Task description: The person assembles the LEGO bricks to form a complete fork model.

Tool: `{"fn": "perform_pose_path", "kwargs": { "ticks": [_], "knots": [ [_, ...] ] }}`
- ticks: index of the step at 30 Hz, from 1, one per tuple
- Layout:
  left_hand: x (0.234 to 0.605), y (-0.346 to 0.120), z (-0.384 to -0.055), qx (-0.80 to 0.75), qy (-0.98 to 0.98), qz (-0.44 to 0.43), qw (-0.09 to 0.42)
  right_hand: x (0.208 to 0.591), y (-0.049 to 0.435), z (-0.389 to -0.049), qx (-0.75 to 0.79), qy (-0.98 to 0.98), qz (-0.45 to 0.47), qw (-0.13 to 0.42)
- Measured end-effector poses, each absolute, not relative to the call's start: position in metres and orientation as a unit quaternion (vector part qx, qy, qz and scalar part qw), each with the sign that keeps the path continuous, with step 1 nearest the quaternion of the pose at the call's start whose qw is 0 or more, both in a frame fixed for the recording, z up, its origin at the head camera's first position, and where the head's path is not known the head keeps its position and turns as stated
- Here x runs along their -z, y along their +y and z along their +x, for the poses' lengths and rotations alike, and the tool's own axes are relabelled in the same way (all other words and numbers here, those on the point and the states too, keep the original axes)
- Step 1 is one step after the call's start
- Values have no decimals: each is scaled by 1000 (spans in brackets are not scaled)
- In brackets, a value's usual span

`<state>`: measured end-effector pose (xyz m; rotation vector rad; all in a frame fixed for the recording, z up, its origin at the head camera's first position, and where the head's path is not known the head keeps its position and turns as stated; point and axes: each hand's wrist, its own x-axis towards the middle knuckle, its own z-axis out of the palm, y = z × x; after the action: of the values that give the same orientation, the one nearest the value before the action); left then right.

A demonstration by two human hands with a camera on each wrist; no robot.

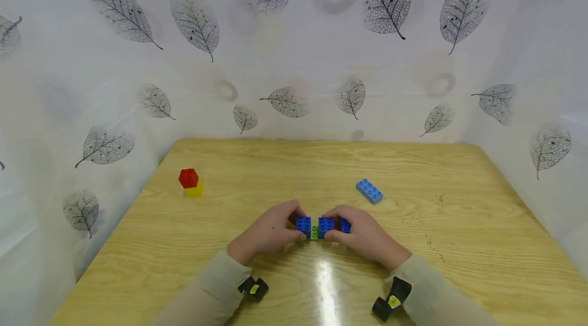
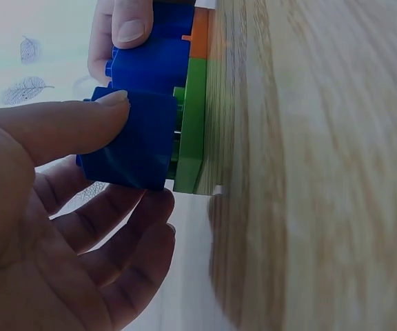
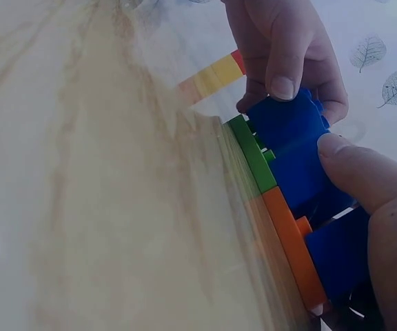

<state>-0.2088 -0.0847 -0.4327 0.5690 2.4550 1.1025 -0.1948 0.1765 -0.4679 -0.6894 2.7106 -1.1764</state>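
My left hand (image 1: 275, 229) pinches a blue brick (image 2: 133, 138) between thumb and fingers. That brick stands at the end of a thin green brick (image 2: 194, 131), with a narrow gap and green studs showing beneath it. A second blue brick (image 1: 325, 225) is held by my right hand (image 1: 363, 231), its thumb against the near side. It sits where the green brick meets a thin orange brick (image 3: 295, 252). Partly behind the right fingers, a third blue brick (image 3: 340, 252) stands on the orange one. The green and orange bricks lie end to end along the tabletop.
On the wooden table (image 1: 257, 168), a light blue brick (image 1: 369, 191) lies beyond my right hand. Farther off to the left, a red brick (image 1: 188, 178) is stacked on a yellow brick (image 1: 195, 190). A leaf-patterned curtain (image 1: 294, 50) surrounds the table's back and sides.
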Motion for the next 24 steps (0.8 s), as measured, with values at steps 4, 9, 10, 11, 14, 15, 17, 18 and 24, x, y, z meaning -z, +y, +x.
{"fn": "perform_pose_path", "kwargs": {
  "ticks": [4,9,10,11,14,15,17,18,24],
  "knots": [
    [433,-85,-209,-387,877,205,196,467,177,-194,386,892,-227,56],
    [432,-84,-209,-381,881,203,195,465,177,-194,385,892,-227,60],
    [432,-84,-209,-380,882,202,194,465,177,-194,386,892,-228,60],
    [432,-84,-209,-378,882,204,193,464,177,-194,386,892,-228,61],
    [432,-85,-208,-371,885,208,189,464,177,-194,387,891,-229,63],
    [433,-85,-208,-369,886,212,186,464,177,-194,386,891,-229,63],
    [434,-85,-208,-362,887,224,179,464,176,-194,387,891,-230,63],
    [434,-86,-209,-357,889,230,173,464,176,-194,387,891,-230,62],
    [437,-87,-210,-338,892,254,158,464,175,-194,393,888,-232,58]
  ]
}}
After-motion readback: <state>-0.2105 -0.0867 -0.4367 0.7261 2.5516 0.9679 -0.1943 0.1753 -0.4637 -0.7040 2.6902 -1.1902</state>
